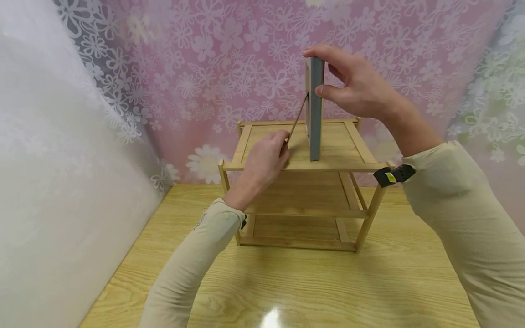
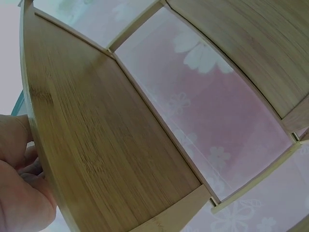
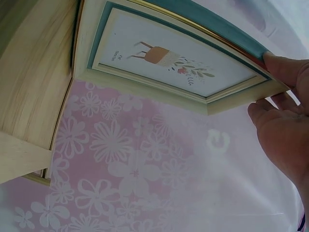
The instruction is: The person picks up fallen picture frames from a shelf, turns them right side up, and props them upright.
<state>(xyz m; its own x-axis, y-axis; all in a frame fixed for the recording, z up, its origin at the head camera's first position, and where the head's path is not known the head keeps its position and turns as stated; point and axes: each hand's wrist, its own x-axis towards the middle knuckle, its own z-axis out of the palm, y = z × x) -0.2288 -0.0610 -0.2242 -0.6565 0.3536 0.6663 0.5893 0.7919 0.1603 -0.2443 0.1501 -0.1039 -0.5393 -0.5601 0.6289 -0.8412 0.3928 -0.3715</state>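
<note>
Left hand [image 1: 264,157] pinches a strut [image 1: 298,116], seemingly adjusting it, while right hand [image 1: 361,86] pinches the upright picture frame [image 1: 316,109]; steady footing on the shelf [image 1: 340,146] looks needed next.

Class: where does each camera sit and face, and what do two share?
Head: worn on the head, facing forward and down at frame and rack; left hand, right hand and sleeves show.
Left wrist: worn there, facing rack and floral backdrop; part of left hand shows.
Right wrist: worn there, facing the frame's picture; right hand partly shows.
Shared by head and right wrist: right hand gripping frame.
</note>
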